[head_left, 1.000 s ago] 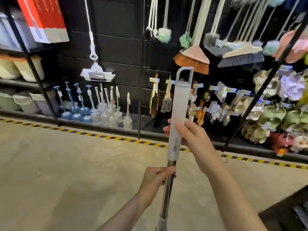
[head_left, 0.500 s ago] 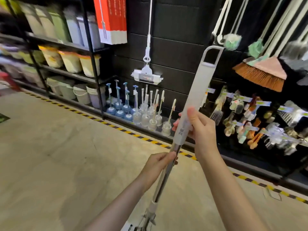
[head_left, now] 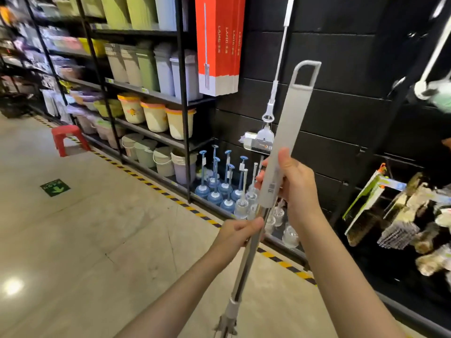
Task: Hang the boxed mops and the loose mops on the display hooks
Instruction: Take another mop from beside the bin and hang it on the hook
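- Hands are both grasping the loose mop [head_left: 278, 152]: right hand [head_left: 296, 189] wrapping the grey grip, left hand [head_left: 238, 231] pinching the metal pole below.
- Its hanging loop is pointing up, probably so it can catch a hook beside the hung mop [head_left: 280, 59] and boxed mops [head_left: 219, 42].

Two bare forearms, no sleeves visible, left hand [head_left: 238, 231], right hand [head_left: 296, 189], short plain fingernails

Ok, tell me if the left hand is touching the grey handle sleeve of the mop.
Apart. The head view shows the left hand gripping the bare metal pole just below the grey handle sleeve; only the right hand holds the sleeve.
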Motion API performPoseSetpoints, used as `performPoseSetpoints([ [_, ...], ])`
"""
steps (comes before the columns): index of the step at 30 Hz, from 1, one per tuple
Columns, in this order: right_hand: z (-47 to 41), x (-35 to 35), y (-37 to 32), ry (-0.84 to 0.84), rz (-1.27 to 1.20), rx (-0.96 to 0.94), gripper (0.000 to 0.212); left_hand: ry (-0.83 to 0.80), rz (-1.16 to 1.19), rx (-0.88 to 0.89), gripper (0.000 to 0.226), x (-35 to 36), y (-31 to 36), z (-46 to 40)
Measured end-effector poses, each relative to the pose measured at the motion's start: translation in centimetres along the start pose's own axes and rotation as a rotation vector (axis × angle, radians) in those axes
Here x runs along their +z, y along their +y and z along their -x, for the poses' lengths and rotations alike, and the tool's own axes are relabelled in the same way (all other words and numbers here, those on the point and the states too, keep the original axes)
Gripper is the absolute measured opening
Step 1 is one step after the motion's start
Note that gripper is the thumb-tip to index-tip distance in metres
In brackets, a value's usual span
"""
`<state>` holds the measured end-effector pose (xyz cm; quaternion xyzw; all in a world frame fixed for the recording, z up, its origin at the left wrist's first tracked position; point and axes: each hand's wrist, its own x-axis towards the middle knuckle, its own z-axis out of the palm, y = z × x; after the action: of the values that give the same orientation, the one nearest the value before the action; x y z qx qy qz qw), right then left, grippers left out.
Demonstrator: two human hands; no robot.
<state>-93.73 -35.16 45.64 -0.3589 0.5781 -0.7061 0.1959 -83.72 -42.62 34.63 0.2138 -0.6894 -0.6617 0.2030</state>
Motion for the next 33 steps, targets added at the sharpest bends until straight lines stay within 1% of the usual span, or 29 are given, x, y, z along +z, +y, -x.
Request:
performPoseSetpoints([
  [3,-4.8,2.0,0.5,-0.019,0.013,-0.014,0.048,0.032,0.004,-0.019,0.057,-2.9,0.0,-4.5],
  [5,-8.0,3.4,1.3,-0.013,0.030,-0.019,0.050,0.038,0.028,-0.027,0.059,-4.7,-0.1,-7.5],
  [9,-14.1,6.4,3.4,0.014,0.044,-0.020,0.052,0.040,0.041,-0.022,0.088,-8.8,-0.2,-13.6],
  [13,-20.5,9.3,5.5,0.066,0.082,-0.043,0.050,-0.020,0.051,0.011,0.078,-13.0,-0.1,-20.1],
  [16,-25.5,11.4,6.5,0.107,0.096,-0.059,0.048,-0.059,0.036,0.020,0.080,-15.9,0.0,-25.5],
  [18,-28.4,12.3,6.9,0.114,0.107,-0.053,0.050,-0.084,0.041,0.025,0.086,-17.6,0.2,-28.8],
  [22,-33.6,12.6,8.3,0.121,0.138,-0.006,0.045,-0.102,0.080,0.011,0.079,-19.6,0.8,-34.9],
  [25,-37.5,12.5,9.8,0.170,0.168,0.009,0.044,-0.115,0.059,-0.006,0.089,-20.6,0.9,-39.3],
  [27,-40.6,12.4,10.9,0.198,0.187,0.024,0.042,-0.122,0.035,-0.024,0.077,-21.3,0.7,-42.5],
  [28,-42.3,12.3,11.4,0.202,0.190,0.027,0.043,-0.125,0.026,-0.026,0.077,-21.7,0.5,-44.2],
  [30,-45.8,12.0,12.7,0.209,0.177,0.026,0.042,-0.128,0.020,-0.015,0.091,-22.4,0.3,-47.8],
  [31,-47.7,11.8,13.4,0.215,0.161,0.020,0.039,-0.123,0.016,-0.004,0.093,-22.7,0.3,-49.7],
  [33,-51.4,11.4,14.6,0.223,0.130,-0.005,0.034,-0.122,0.009,0.012,0.087,-23.2,0.7,-53.3],
])
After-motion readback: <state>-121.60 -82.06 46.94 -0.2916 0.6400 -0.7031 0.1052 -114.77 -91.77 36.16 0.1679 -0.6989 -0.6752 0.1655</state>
